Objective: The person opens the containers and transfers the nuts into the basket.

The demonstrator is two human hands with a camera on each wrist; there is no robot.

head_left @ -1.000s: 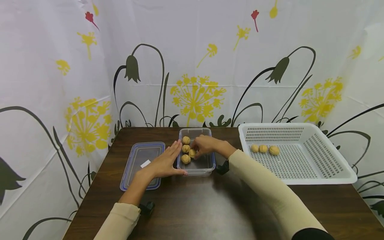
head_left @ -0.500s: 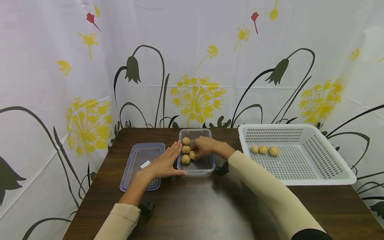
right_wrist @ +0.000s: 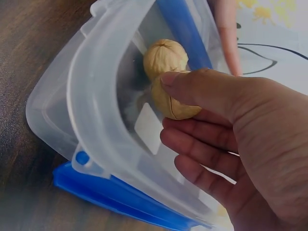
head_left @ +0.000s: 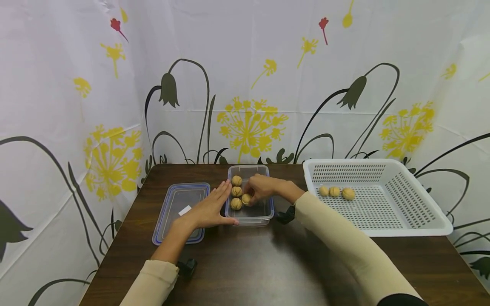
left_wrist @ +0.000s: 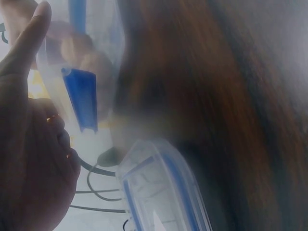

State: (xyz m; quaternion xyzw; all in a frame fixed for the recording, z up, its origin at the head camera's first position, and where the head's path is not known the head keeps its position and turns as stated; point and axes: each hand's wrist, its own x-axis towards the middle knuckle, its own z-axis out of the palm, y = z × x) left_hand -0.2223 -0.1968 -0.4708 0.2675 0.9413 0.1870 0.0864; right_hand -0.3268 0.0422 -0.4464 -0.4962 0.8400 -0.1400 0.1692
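Walnuts (head_left: 236, 180), clear container (head_left: 252, 220), counter's (head_left: 245, 263) far edge.
Your right hand (head_left: 264, 187) pinches one walnut (head_left: 246, 199) beside three along the container's left edge; your left hand (head_left: 208, 211), fingers straight, lies against that edge.

A white cloth backdrop (head_left: 226, 38) is hanging beyond the left hand (head_left: 208, 210) and the right hand (head_left: 262, 187), a faint horizontal crease (head_left: 306, 111) running across it; straight beyond both hands, a large printed yellow flower cluster (head_left: 248, 127) is spreading out; a drooping grey-green bell flower (head_left: 169, 89) is hanging from its curved stem beyond the left hand, and a matching bell flower (head_left: 354, 91) is nodding beyond the right hand, toward its right; higher up, one small red flower (head_left: 115, 24) is showing to the left of the left hand, another red flower (head_left: 323, 23) to the right of the right hand; below and around both hands, a dark brown wood-grained table (head_left: 249, 267) is stretching, its surface gleaming softly on the near side.
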